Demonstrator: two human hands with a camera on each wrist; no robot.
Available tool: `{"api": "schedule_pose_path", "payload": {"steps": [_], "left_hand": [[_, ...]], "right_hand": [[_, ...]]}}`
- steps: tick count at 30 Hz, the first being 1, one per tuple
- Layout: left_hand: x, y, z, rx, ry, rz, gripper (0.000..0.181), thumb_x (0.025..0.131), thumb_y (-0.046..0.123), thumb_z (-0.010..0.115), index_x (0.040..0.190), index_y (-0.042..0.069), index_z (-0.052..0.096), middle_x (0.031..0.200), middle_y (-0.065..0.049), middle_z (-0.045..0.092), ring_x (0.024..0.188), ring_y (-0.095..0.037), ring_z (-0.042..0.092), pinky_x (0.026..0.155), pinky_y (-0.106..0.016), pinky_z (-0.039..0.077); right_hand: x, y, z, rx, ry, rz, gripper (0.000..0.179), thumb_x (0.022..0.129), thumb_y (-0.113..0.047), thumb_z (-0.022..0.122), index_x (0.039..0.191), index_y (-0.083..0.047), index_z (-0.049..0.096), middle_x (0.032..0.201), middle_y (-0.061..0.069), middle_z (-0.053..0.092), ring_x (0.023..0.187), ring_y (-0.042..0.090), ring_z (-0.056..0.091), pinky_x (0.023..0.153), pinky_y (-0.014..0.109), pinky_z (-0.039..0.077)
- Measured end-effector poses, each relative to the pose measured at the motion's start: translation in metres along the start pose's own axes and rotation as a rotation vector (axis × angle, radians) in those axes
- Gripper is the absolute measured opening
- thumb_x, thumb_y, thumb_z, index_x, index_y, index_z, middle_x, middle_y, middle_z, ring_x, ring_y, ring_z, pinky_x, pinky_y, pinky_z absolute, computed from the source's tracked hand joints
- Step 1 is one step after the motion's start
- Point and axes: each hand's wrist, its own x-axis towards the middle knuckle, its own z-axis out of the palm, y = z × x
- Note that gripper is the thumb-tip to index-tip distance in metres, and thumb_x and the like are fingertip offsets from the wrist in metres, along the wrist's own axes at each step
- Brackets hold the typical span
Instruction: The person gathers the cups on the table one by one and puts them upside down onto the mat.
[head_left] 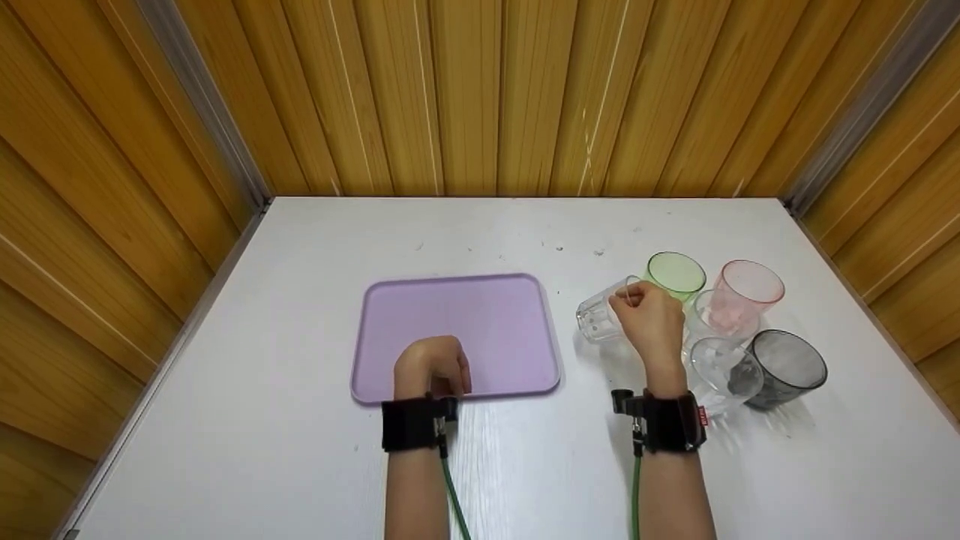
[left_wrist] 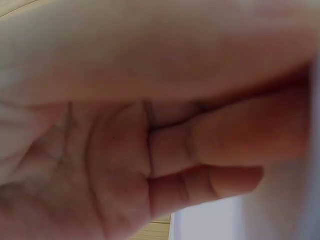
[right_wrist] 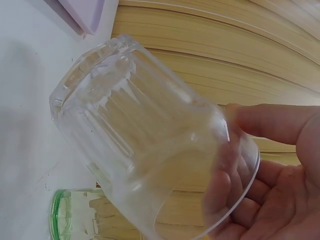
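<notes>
Right hand (head_left: 651, 321) has our clear glass (right_wrist: 125, 115): thumb and fingers pinched at the rim end, the thumb-finger gap only as wide as what's between them. Can't confirm which fingers sit inside the wall. The glass is between the tray (head_left: 457, 319) and the other glasses, tipped well over, base toward the tray; looks raised off the tabletop (head_left: 300, 330) to us.

Left hand (head_left: 431, 367) is at the tray's near edge. Fingers look fairly straight from the wrist, but tips are hidden; can't tell if that grip has the edge or just rests there.

Handling, our read: rigid, smooth, probably slick, chippable if it's real glass. Thick base suggests weight sits at the far end, so a rim pinch lets it swing. We'd favour wrapping the ribbed lower body, clear of the lip.

Neighbours: green glass (head_left: 676, 271), pink glass (head_left: 752, 281), grey glass (head_left: 791, 364), plus two more clear ones grouped closely right of the hand. Knock risk there.
</notes>
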Motion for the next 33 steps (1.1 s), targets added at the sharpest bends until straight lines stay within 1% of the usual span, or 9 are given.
{"api": "schedule_pose_path", "payload": {"steps": [3,6,9,12,17,21,28,30,33], "left_hand": [[0.001,0.001,-0.002,-0.022,0.037,0.019,0.008,0.066,0.002,0.073,0.072,0.008,0.073,0.066,-0.001,0.068,0.06,-0.012,0.059,0.058,-0.024,0.049],[0.003,0.002,-0.004,-0.019,0.108,0.067,0.008,0.07,0.01,0.073,0.078,0.009,0.073,0.073,-0.001,0.068,0.069,-0.014,0.061,0.066,-0.027,0.05],[0.007,0.004,-0.006,-0.008,0.191,0.146,0.022,0.075,0.02,0.07,0.095,0.01,0.07,0.087,-0.004,0.067,0.081,-0.017,0.06,0.076,-0.031,0.049],[0.012,0.006,-0.007,-0.041,0.265,0.214,0.041,0.077,0.028,0.067,0.114,0.009,0.062,0.103,-0.008,0.064,0.095,-0.021,0.058,0.085,-0.035,0.046],[0.016,0.011,-0.007,-0.137,0.354,0.274,0.061,0.079,0.034,0.068,0.13,0.008,0.048,0.125,-0.013,0.055,0.113,-0.029,0.052,0.095,-0.04,0.042],[0.017,0.014,-0.008,-0.158,0.419,0.293,0.071,0.078,0.037,0.069,0.137,0.012,0.039,0.134,-0.01,0.047,0.121,-0.027,0.046,0.1,-0.039,0.038],[0.021,0.019,-0.009,-0.143,0.528,0.326,0.078,0.077,0.04,0.069,0.141,0.013,0.033,0.141,-0.006,0.039,0.13,-0.022,0.035,0.108,-0.036,0.029],[0.021,0.02,-0.01,-0.129,0.556,0.339,0.079,0.076,0.041,0.07,0.141,0.014,0.033,0.142,-0.006,0.038,0.131,-0.021,0.034,0.108,-0.035,0.028],[0.022,0.021,-0.01,-0.115,0.586,0.36,0.081,0.075,0.042,0.07,0.142,0.015,0.032,0.142,-0.006,0.037,0.131,-0.021,0.034,0.109,-0.035,0.027]], "right_hand": [[0.001,0.0,0.0,0.006,-0.004,0.005,0.02,0.079,-0.02,0.064,0.087,-0.003,0.068,0.079,0.013,0.067,0.074,0.027,0.061,0.064,0.036,0.043],[0.001,-0.001,0.001,0.01,-0.001,0.007,0.02,0.079,-0.021,0.065,0.088,-0.003,0.069,0.079,0.013,0.067,0.074,0.027,0.061,0.062,0.035,0.042],[0.001,-0.003,0.001,0.026,0.003,-0.001,0.02,0.08,-0.021,0.065,0.088,-0.003,0.07,0.077,0.012,0.068,0.071,0.026,0.062,0.06,0.032,0.042],[0.0,-0.004,0.002,0.048,0.005,-0.001,0.019,0.08,-0.021,0.065,0.088,-0.004,0.07,0.075,0.011,0.069,0.066,0.021,0.064,0.056,0.027,0.041],[0.0,-0.006,0.004,0.096,0.006,0.008,0.018,0.081,-0.021,0.065,0.088,-0.005,0.071,0.072,0.008,0.069,0.057,0.006,0.06,0.052,0.023,0.039],[0.001,-0.008,0.007,0.147,0.014,0.015,0.017,0.08,-0.019,0.065,0.087,-0.005,0.071,0.069,0.006,0.069,0.055,0.0,0.056,0.051,0.021,0.039],[0.0,-0.012,0.011,0.18,0.014,0.02,0.016,0.081,-0.019,0.064,0.087,-0.006,0.071,0.069,0.005,0.068,0.057,0.002,0.056,0.052,0.019,0.04],[0.0,-0.013,0.012,0.214,0.007,0.026,0.015,0.081,-0.018,0.064,0.088,-0.006,0.071,0.07,0.004,0.068,0.058,0.002,0.057,0.053,0.018,0.04],[0.0,-0.014,0.013,0.325,-0.012,0.042,0.014,0.081,-0.013,0.064,0.089,-0.002,0.07,0.068,0.002,0.067,0.057,0.001,0.058,0.053,0.015,0.042]]}}
